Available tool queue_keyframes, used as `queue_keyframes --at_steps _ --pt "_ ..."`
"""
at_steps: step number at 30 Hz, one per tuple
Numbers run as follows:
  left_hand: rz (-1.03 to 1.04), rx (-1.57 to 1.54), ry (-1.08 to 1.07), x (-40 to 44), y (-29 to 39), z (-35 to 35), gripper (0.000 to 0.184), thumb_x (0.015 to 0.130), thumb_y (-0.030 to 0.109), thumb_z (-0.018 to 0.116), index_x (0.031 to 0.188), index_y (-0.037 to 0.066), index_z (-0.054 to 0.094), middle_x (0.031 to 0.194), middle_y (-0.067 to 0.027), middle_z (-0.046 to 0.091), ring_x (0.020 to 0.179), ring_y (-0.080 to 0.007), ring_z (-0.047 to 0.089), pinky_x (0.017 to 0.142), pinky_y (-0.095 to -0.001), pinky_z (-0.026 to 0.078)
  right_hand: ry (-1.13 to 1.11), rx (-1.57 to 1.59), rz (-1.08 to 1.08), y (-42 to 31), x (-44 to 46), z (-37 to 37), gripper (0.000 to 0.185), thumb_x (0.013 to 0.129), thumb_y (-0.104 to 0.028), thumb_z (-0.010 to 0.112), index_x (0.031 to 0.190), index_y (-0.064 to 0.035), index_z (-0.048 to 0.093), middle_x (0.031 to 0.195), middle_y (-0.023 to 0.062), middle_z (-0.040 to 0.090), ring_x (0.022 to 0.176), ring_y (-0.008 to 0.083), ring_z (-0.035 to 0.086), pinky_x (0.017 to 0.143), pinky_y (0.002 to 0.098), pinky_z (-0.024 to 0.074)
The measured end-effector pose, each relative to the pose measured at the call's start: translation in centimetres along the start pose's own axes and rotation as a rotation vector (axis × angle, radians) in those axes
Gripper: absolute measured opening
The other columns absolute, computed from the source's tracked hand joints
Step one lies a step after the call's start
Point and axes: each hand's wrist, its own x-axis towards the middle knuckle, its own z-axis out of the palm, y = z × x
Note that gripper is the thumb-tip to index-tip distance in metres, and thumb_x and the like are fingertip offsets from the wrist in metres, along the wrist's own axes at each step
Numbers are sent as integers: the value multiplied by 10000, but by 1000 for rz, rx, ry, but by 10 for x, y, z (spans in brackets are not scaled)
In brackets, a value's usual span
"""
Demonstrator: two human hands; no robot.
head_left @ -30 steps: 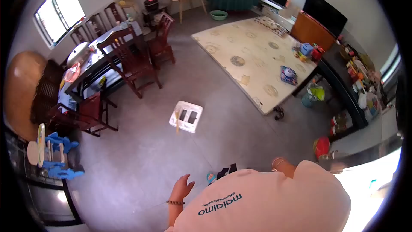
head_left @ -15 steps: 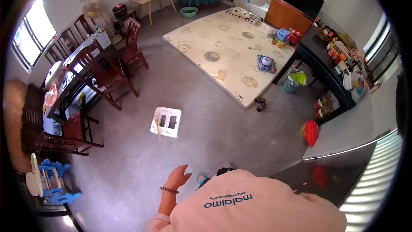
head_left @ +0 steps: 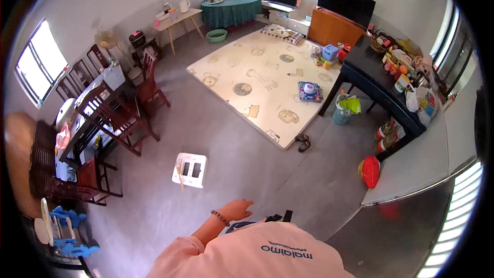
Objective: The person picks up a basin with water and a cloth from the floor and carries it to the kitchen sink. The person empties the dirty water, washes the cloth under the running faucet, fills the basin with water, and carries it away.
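Note:
My left hand (head_left: 236,210) is held in front of my pink shirt (head_left: 247,257), above the grey floor. Its fingers point to the right and look stretched out, with nothing seen in them. A beaded bracelet (head_left: 220,218) circles the wrist. Beyond the hand, apart from it, a white plastic frame or tray (head_left: 201,179) with two dark rectangular openings lies on the floor. A thin stick-like tool (head_left: 180,175) with a wooden-coloured handle rests against its left side. Dark strap-like pieces (head_left: 288,216) show past the shirt's edge. My right hand is out of view.
A patterned play mat (head_left: 262,98) covers the floor ahead, with dark sandals (head_left: 303,143) at its near corner. Wooden chairs (head_left: 116,118) and a table stand left. On the right are a loaded black table (head_left: 370,74), a bin (head_left: 340,116) and a red bag-like object (head_left: 369,172).
My left hand has moved right, across the front of my body. The view has shifted, so the tray appears lower and further left. My feet no longer show clearly.

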Motion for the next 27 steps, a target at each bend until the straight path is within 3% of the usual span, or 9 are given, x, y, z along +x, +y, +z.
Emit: queue_keyframes --at_steps 5,12,17,18,19,20,21,22,27 --pt "46 62 -83 25 11 -7 346 727 229 505 1000 22 455 925 -175 500 883 -322 465 748 -382 383 8 52 46 19 30 3 341 717 -284 503 1012 -113 521 1026 121 502 935 275 487 761 370 403" --pt "-79 49 -47 23 -3 -23 350 716 227 510 997 24 461 938 -170 494 876 -319 469 741 -389 385 14 -9 64 21 79 -15 352 716 -289 503 1020 -113 514 1026 132 499 934 282 486 769 370 397" --pt "-165 51 -63 10 -19 -59 330 709 219 516 971 20 481 901 -176 513 851 -322 480 742 -383 387 196 -201 -163 -13 153 -28 359 715 -293 503 1026 -113 509 1026 140 496 933 288 485 775 370 393" --pt "-170 46 -61 9 -31 -63 330 709 219 516 971 20 481 901 -176 513 851 -322 480 742 -383 387 282 -70 -204 -36 178 -34 361 715 -293 503 1028 -113 508 1026 142 496 932 289 485 776 370 392" --pt "-160 -12 -5 9 -47 -67 333 709 215 514 975 17 479 903 -176 516 854 -323 480 747 -381 386 213 715 -138 -83 193 -55 297 763 -216 434 988 -41 518 1006 141 506 960 264 466 787 349 378" --pt "-149 -70 53 8 -61 -72 335 709 211 513 978 14 477 906 -176 519 856 -325 481 751 -379 386 192 385 -206 -190 116 -123 333 755 -214 431 1025 -26 486 1053 143 483 989 271 445 811 352 355" --pt "-151 -77 61 6 -71 -79 335 709 211 513 978 14 477 906 -176 519 856 -325 481 751 -379 386 325 -89 -380 -249 98 -153 365 740 -230 443 1038 -22 473 1088 147 458 990 275 445 805 345 363" --pt "-189 -87 92 5 -83 -88 337 711 210 509 984 15 475 922 -177 515 869 -325 478 756 -375 384 239 119 -396 -299 89 -175 371 727 -233 460 1033 -23 480 1070 150 471 980 272 454 813 332 364" --pt "-336 -131 212 -6 -149 -127 399 719 259 520 1028 14 458 977 -185 493 909 -325 465 775 -369 379 226 41 -669 -433 85 -209 360 713 -228 490 1012 -28 500 1000 140 517 926 258 491 799 318 374"
